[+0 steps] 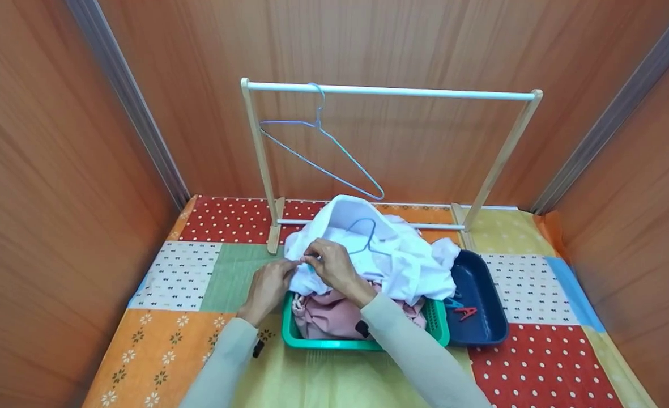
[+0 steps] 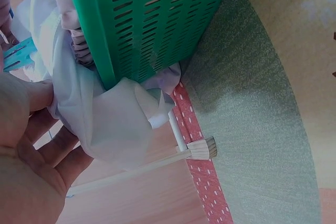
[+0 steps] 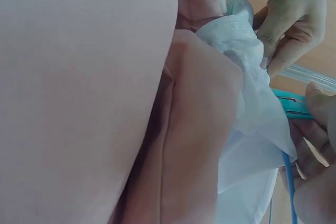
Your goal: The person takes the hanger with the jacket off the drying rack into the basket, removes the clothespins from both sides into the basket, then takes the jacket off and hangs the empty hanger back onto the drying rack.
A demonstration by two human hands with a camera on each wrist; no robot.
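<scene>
A white garment [image 1: 413,272] lies bunched over the green basket [image 1: 340,344], with a blue hanger [image 1: 371,232] inside it and its hook standing up. Pink fabric [image 1: 328,317] fills the basket below. At the garment's left edge, my left hand [image 1: 269,286] pinches the white cloth between thumb and fingers. Close beside it, my right hand [image 1: 334,266] pinches a teal clothespin [image 3: 291,103] at the cloth's edge. The same clothespin [image 2: 20,55] shows at the left border of the left wrist view. In the head view the right hand mostly hides it.
Behind the basket stands a wooden rack with a white rod [image 1: 425,92], from which another blue hanger [image 1: 348,153] hangs at the left. A navy tray [image 1: 490,317] to the right holds a red clothespin [image 1: 465,312] and blue ones. Wooden panels [image 1: 45,198] enclose the patchwork cloth.
</scene>
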